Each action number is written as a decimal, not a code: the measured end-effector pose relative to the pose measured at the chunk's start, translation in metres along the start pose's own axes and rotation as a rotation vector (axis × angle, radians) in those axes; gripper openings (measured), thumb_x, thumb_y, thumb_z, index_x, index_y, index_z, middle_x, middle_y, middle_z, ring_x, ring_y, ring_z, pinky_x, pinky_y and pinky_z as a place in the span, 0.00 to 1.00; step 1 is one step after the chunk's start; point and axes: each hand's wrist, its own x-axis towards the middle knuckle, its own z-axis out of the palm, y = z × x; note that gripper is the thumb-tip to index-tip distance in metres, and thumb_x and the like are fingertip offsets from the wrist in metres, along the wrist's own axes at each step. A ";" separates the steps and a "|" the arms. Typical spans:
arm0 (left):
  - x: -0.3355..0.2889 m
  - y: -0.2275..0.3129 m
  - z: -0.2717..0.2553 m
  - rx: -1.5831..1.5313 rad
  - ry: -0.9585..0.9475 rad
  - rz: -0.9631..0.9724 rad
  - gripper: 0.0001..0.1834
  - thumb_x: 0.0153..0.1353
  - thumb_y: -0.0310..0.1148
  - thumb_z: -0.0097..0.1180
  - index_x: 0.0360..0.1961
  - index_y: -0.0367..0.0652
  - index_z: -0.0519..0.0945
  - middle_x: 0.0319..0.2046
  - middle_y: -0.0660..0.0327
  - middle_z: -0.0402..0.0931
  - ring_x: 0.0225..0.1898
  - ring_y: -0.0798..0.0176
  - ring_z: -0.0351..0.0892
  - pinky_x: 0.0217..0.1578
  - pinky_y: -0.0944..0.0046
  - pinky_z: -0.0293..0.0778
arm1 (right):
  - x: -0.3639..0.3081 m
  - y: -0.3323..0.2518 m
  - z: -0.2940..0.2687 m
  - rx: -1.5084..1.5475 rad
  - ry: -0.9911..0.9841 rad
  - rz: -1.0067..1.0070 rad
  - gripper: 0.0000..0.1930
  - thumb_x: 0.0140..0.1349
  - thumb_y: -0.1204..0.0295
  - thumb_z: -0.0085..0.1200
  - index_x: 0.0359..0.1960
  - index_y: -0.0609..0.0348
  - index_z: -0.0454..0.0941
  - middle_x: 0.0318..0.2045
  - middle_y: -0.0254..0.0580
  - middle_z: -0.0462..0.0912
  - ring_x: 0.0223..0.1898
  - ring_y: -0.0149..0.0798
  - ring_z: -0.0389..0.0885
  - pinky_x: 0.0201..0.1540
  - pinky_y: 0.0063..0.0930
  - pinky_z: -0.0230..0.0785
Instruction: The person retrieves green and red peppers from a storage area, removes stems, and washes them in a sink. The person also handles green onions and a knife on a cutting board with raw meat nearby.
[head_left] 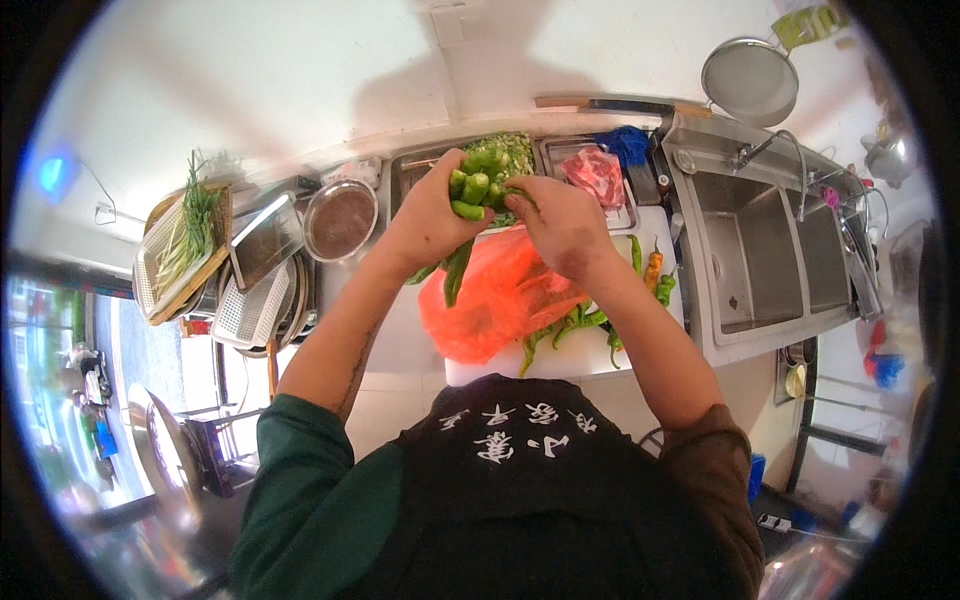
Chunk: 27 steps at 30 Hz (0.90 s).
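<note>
The left hand is closing its fingers and thumb around a bunch of green peppers, their blunt ends facing up and toward the right hand, which is pinching the end of 1 of them between thumb and fingertips. The 2 hands are standing just beside each other, with the peppers lying between them, mostly inside the left palm: from the right hand they are lying directly to the left, within touch of its fingertips. The relation that seems to matter most is this crossing of lines: the peppers' ends are facing the right fingertips, while their long bodies are running back through the left palm, 2 of them hanging down toward the person. Below, the orange-red bag is sitting under both hands; whether the hanging peppers are touching it, I cannot tell. Right of the bag, loose peppers are resting on the white board, nearer the right forearm than the left. Farther out, a tray of chopped greens is standing beyond the hands, and meat is lying in another tray to its right.
</note>
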 end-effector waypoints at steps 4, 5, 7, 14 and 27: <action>0.005 0.001 0.006 0.052 0.020 0.002 0.27 0.53 0.32 0.69 0.51 0.38 0.71 0.40 0.47 0.80 0.43 0.47 0.81 0.47 0.54 0.75 | -0.002 -0.001 0.005 -0.199 0.041 -0.081 0.12 0.68 0.68 0.55 0.49 0.58 0.81 0.36 0.50 0.85 0.38 0.53 0.85 0.39 0.44 0.76; 0.008 0.002 0.007 0.063 0.023 -0.019 0.26 0.53 0.33 0.69 0.51 0.37 0.71 0.40 0.46 0.80 0.43 0.45 0.81 0.47 0.54 0.75 | -0.002 -0.001 0.005 -0.252 0.044 -0.097 0.11 0.67 0.69 0.55 0.49 0.56 0.81 0.34 0.48 0.84 0.38 0.52 0.85 0.38 0.45 0.76; 0.014 0.004 0.013 0.098 0.045 -0.046 0.28 0.53 0.34 0.69 0.53 0.36 0.73 0.41 0.49 0.81 0.44 0.52 0.81 0.49 0.56 0.75 | -0.002 0.004 0.009 -0.323 0.089 -0.162 0.12 0.65 0.70 0.54 0.49 0.56 0.80 0.33 0.46 0.83 0.36 0.51 0.85 0.36 0.44 0.76; 0.025 0.012 0.024 0.278 0.003 -0.158 0.28 0.52 0.36 0.69 0.51 0.33 0.75 0.41 0.46 0.82 0.44 0.53 0.82 0.48 0.55 0.76 | -0.004 0.018 0.024 -0.470 0.041 -0.149 0.13 0.62 0.72 0.52 0.47 0.57 0.78 0.35 0.45 0.82 0.35 0.51 0.85 0.35 0.42 0.78; -0.020 -0.037 -0.026 -0.322 -0.028 -0.403 0.24 0.51 0.22 0.67 0.49 0.33 0.74 0.34 0.56 0.80 0.34 0.62 0.82 0.36 0.62 0.79 | -0.056 0.063 0.023 -0.192 -0.452 0.230 0.28 0.65 0.65 0.55 0.67 0.53 0.67 0.47 0.58 0.85 0.46 0.59 0.84 0.48 0.50 0.76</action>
